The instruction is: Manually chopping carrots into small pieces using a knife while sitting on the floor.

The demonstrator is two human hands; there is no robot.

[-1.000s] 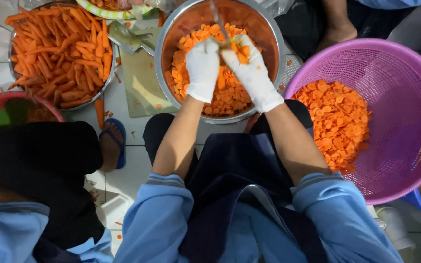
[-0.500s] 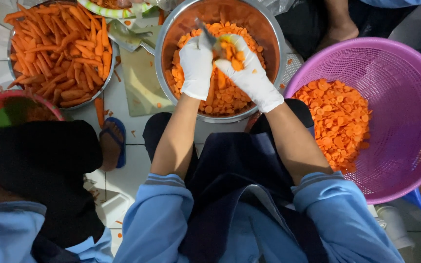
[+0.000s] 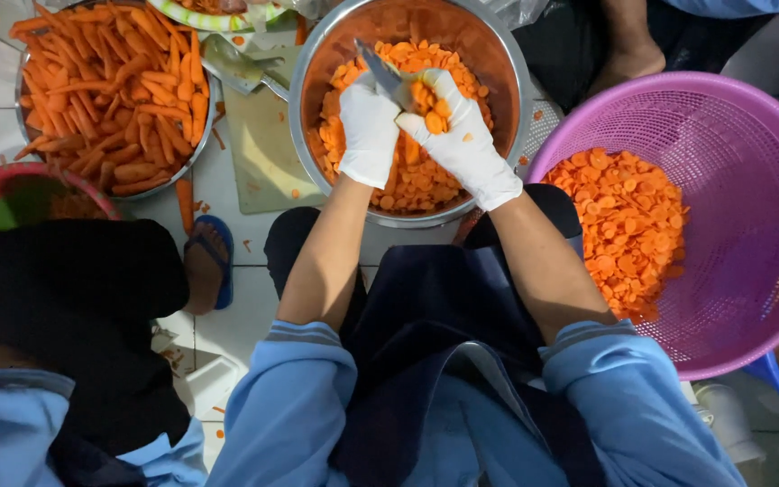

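Working over the steel bowl [image 3: 498,54], I have both gloved hands above its heap of carrot slices [image 3: 416,171]. My left hand [image 3: 369,131] is closed around the handle of a knife [image 3: 379,70]; the blade juts out of that grip toward the bowl's far wall, tilted to the left. My right hand [image 3: 462,135] is cupped just beside the left, touching it at the fingertips, and its grip is curled around a carrot piece [image 3: 427,97] with loose slices lying in the palm. That carrot sits directly against the knife blade, between the two hands and above the bowl's centre. Whether the blade has entered the carrot I cannot tell.

To the right of the bowl, a purple basket [image 3: 741,180] holds more sliced carrot along its near-left side. To the left of the bowl, a green cutting board [image 3: 263,153] lies on the tiled floor, with a cleaver [image 3: 232,65] resting at its far end. Further left of the bowl, a second steel bowl [image 3: 110,99] is filled with whole peeled carrots. Another person in a dark head covering [image 3: 65,298] sits near-left of the bowl.
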